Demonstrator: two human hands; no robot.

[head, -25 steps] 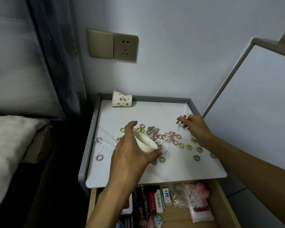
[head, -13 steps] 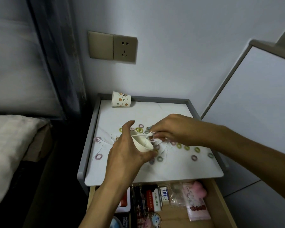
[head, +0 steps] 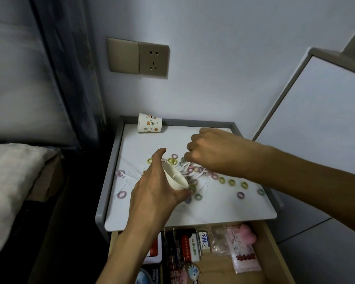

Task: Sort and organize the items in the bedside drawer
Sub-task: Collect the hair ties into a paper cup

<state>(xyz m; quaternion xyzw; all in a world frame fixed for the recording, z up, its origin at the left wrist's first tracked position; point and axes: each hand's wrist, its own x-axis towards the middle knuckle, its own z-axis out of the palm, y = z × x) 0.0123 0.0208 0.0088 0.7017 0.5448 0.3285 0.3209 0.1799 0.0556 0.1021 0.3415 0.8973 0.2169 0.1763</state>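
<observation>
My left hand (head: 155,187) grips a white paper cup (head: 175,178), tilted with its mouth toward the right, low over the nightstand top (head: 223,208). My right hand (head: 210,150) hovers just right of the cup's mouth with fingers curled, pinching thin white floss picks (head: 186,167) that hang toward the cup. Several small coloured hair ties (head: 232,182) and more white picks lie scattered on the white top. The open drawer (head: 262,238) below holds small boxes, keychains and plastic bags.
A second patterned paper cup (head: 149,125) lies on its side at the back left of the top. A wall socket (head: 153,60) is above. A bed (head: 10,177) is on the left, a white cabinet (head: 316,124) on the right.
My right hand came from the right edge of the top to the cup's mouth, carrying white picks. The left hand kept the cup tilted in nearly the same place.
</observation>
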